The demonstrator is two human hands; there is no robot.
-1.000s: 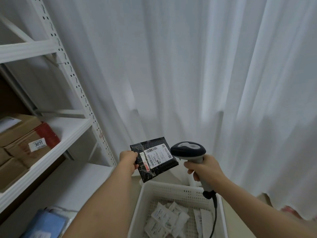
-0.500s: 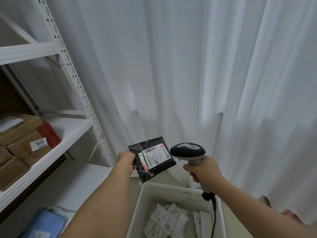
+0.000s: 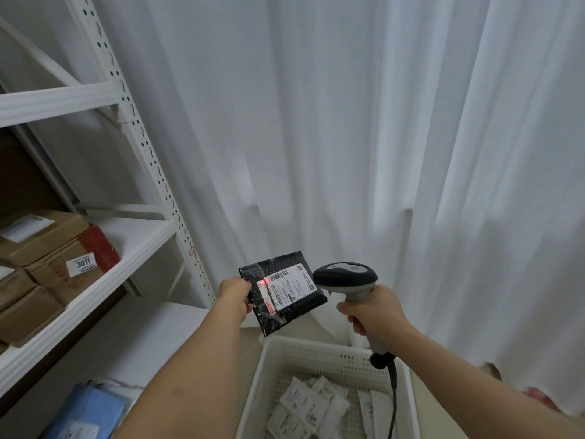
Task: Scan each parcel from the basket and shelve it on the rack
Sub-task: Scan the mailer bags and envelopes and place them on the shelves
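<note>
Black parcel (image 3: pixel 281 291): my left hand (image 3: pixel 235 294) is pinching its left edge, label facing me, long axis tilting down-left. My right hand (image 3: pixel 373 310) is gripping the scanner (image 3: pixel 346 277), nose pointing left at the label

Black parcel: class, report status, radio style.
Left hand pinches black parcel; right hand grips scanner. Red beam on label. Nothing between them.

Colours, parcel and surroundings
Black dotted parcel (image 3: pixel 282 291), white label, red glow; grey-black scanner (image 3: pixel 345 278); white perforated basket (image 3: pixel 319 353); white curtain (image 3: pixel 348 122); brown boxes (image 3: pixel 41 239) left; blue parcel (image 3: pixel 88 410) lower left.
</note>
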